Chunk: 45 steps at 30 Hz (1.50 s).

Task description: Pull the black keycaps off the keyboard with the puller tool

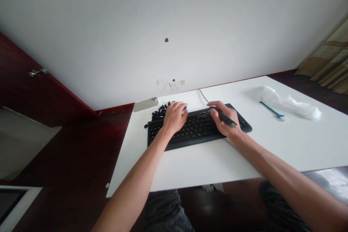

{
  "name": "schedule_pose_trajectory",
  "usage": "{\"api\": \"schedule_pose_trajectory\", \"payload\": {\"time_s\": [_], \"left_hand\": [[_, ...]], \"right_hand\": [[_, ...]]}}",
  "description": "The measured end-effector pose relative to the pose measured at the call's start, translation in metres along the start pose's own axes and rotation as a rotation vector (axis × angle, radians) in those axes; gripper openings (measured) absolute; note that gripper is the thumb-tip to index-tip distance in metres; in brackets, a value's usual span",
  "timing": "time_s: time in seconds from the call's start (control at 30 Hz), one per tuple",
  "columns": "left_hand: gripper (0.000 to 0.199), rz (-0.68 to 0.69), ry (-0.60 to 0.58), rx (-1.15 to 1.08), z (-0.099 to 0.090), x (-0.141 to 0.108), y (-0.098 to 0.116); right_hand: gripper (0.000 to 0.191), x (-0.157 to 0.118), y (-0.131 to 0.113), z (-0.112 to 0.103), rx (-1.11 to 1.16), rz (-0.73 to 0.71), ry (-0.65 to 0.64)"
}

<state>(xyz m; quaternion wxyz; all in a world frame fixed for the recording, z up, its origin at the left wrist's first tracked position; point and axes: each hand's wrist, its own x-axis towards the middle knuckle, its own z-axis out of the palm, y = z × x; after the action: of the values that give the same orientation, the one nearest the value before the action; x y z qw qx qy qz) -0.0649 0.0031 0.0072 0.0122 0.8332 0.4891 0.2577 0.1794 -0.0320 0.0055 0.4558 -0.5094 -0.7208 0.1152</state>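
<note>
A black keyboard (187,135) lies on the white table, with keycaps off in places along its upper rows. My right hand (225,117) is closed round the black handle of a wire keycap puller (227,119). The puller's thin wire end reaches left over the top rows of keys. Above the keyboard's left part, my left hand (175,116) pinches a small black keycap (185,108) between thumb and forefinger. Just behind that hand, loose black keycaps (160,112) lie in a pile, partly hidden by it.
A phone (146,104) lies at the table's back left corner. Toward the right are a blue-handled brush (272,109) and a crumpled clear plastic bag (292,105). The keyboard's cable (203,95) runs to the back edge, near the wall sockets (177,83).
</note>
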Motion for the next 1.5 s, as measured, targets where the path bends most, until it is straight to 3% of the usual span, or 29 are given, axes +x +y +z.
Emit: {"api": "schedule_pose_trajectory", "payload": {"time_s": [0.13,0.23,0.4,0.5,0.63,0.73,0.87,0.97,1.2,1.37,1.5], "left_hand": [[0.032,-0.217,0.010,0.147,-0.007,0.001,-0.032],[0.032,-0.279,-0.039,0.151,-0.007,0.000,-0.042],[0.032,-0.251,-0.074,0.101,-0.003,-0.001,-0.043],[0.033,-0.209,-0.001,0.063,-0.002,0.000,-0.042],[0.030,-0.045,0.102,-0.056,-0.003,0.003,-0.030],[0.021,0.035,-0.025,-0.181,-0.006,0.003,-0.011],[0.024,-0.006,-0.202,-0.263,-0.009,0.002,0.005],[0.036,-0.025,-0.224,-0.294,-0.011,0.002,0.005],[0.027,-0.049,-0.296,-0.317,-0.020,0.005,0.001],[0.029,-0.042,-0.295,-0.319,-0.021,0.006,0.002],[0.030,-0.052,-0.339,-0.319,-0.020,0.005,0.001]], "right_hand": [[0.039,0.002,0.001,0.002,0.019,0.052,0.008],[0.036,0.003,0.002,0.003,0.033,0.053,0.005],[0.024,0.003,-0.001,0.003,0.038,0.020,-0.027],[0.020,0.004,-0.003,0.003,0.070,0.025,-0.081],[0.021,0.006,-0.003,0.002,0.079,-0.005,-0.152],[0.023,0.006,-0.002,0.003,0.069,-0.035,-0.187],[0.025,0.006,-0.001,0.010,0.115,-0.065,-0.241],[0.026,0.006,-0.002,0.015,0.155,-0.056,-0.302],[0.029,0.015,-0.004,0.005,0.134,-0.030,-0.426],[0.030,0.055,-0.002,-0.006,0.239,0.111,-0.489],[0.028,0.085,0.004,0.005,0.260,0.186,-0.560]]}}
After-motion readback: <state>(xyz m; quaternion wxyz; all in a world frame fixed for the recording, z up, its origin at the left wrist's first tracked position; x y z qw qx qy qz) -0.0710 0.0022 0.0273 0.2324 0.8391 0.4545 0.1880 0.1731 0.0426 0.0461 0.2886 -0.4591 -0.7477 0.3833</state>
